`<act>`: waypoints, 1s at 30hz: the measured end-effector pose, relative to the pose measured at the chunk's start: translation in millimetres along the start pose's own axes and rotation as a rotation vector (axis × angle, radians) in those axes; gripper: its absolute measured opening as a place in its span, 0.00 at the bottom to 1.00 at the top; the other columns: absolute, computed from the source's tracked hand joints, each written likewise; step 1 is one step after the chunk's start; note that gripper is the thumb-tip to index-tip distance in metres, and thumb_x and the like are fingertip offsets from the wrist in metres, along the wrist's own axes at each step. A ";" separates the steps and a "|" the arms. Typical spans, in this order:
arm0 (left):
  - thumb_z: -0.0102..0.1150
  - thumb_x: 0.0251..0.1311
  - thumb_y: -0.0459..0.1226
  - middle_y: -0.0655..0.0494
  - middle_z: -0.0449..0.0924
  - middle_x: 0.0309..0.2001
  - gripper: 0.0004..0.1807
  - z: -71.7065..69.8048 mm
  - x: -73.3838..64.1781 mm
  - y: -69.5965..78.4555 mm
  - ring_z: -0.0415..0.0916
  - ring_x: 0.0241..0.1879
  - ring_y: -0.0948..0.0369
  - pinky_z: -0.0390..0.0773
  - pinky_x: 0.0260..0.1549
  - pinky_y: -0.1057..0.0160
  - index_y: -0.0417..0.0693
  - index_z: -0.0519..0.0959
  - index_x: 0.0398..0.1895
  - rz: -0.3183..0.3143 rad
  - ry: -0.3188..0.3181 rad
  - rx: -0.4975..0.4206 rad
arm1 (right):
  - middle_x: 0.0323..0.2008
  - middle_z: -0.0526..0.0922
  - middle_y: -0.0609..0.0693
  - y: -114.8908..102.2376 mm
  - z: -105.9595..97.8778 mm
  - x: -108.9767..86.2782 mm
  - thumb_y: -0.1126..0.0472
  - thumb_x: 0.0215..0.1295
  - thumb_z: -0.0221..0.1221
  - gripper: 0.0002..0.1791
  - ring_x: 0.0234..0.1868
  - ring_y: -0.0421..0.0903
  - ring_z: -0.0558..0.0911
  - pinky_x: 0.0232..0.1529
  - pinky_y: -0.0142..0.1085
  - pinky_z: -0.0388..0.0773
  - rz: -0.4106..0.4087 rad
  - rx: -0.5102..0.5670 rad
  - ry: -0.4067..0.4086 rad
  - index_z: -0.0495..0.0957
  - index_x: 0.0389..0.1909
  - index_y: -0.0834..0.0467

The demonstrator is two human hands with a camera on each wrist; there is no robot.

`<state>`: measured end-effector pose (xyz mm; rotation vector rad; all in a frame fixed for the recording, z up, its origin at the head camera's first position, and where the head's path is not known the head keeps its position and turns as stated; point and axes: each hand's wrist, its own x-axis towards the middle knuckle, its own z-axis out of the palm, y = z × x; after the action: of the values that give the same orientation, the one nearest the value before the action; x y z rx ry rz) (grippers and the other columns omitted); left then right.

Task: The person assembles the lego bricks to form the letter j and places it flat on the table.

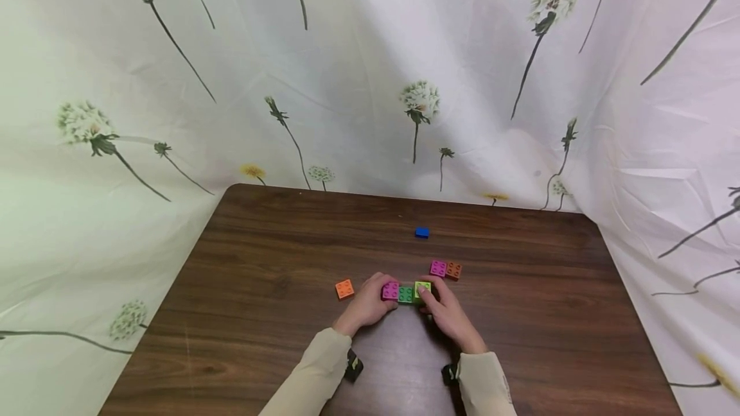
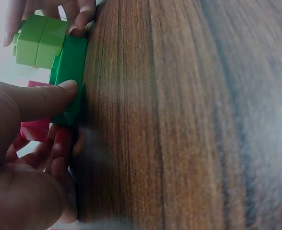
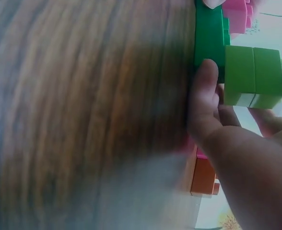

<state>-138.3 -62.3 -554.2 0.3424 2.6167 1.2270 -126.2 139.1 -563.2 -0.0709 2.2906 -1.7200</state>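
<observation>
A joined row of toy building bricks lies on the table between the hands: a long green brick [image 1: 406, 294] at the bottom, a magenta brick [image 1: 390, 291] on its left end and a stack of two light green bricks [image 3: 253, 75] on its right end. My left hand [image 1: 368, 302] grips the magenta end, its thumb [image 2: 59, 96] on the side of the green brick. At the other end, my right hand [image 1: 449, 314] holds the light green stack and the green brick, one finger [image 3: 206, 79] at the green side and others behind.
An orange brick [image 1: 344, 289] lies left of the left hand. Beyond the right hand sit another magenta brick [image 1: 438, 268] and a brown brick [image 1: 453, 270], side by side. Farther back is a blue brick [image 1: 422, 233]. A flower-print curtain [image 1: 358, 114] hangs behind the wooden table [image 1: 260, 262].
</observation>
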 end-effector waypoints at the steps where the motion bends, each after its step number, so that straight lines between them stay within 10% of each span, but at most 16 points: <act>1: 0.69 0.51 0.31 0.53 0.76 0.42 0.19 -0.2 0.2 -0.1 0.71 0.39 0.61 0.72 0.41 0.60 0.44 0.79 0.48 0.000 0.001 0.001 | 0.51 0.76 0.58 -0.6 -0.8 -0.5 0.49 0.72 0.51 0.24 0.45 0.49 0.80 0.41 0.38 0.81 0.001 -0.009 0.003 0.69 0.61 0.59; 18: 0.68 0.52 0.32 0.53 0.76 0.43 0.19 -1.1 1.1 0.4 0.71 0.41 0.59 0.73 0.43 0.56 0.45 0.78 0.48 -0.022 -0.013 -0.004 | 0.47 0.75 0.62 -5.4 -35.5 1.1 0.63 0.64 0.61 0.18 0.38 0.50 0.74 0.39 0.37 0.72 -0.175 -0.263 0.428 0.76 0.53 0.65; 25: 0.68 0.53 0.32 0.54 0.76 0.44 0.18 0.4 0.5 -0.8 0.72 0.42 0.59 0.73 0.45 0.55 0.46 0.78 0.49 -0.040 -0.017 -0.014 | 0.64 0.66 0.65 10.2 -39.6 7.5 0.69 0.59 0.60 0.26 0.62 0.63 0.67 0.61 0.57 0.62 -0.170 -0.326 0.334 0.70 0.60 0.66; 30: 0.68 0.52 0.31 0.53 0.76 0.44 0.19 0.8 0.2 -1.1 0.71 0.41 0.59 0.73 0.44 0.57 0.45 0.78 0.48 -0.031 -0.013 -0.014 | 0.63 0.63 0.66 13.5 -38.7 10.6 0.70 0.57 0.59 0.30 0.60 0.63 0.68 0.60 0.56 0.65 -0.140 -0.339 0.294 0.67 0.64 0.64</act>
<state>-138.4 -62.3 -555.6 0.3056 2.5913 1.2288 -144.4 177.1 -568.1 -0.0490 2.8394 -1.4649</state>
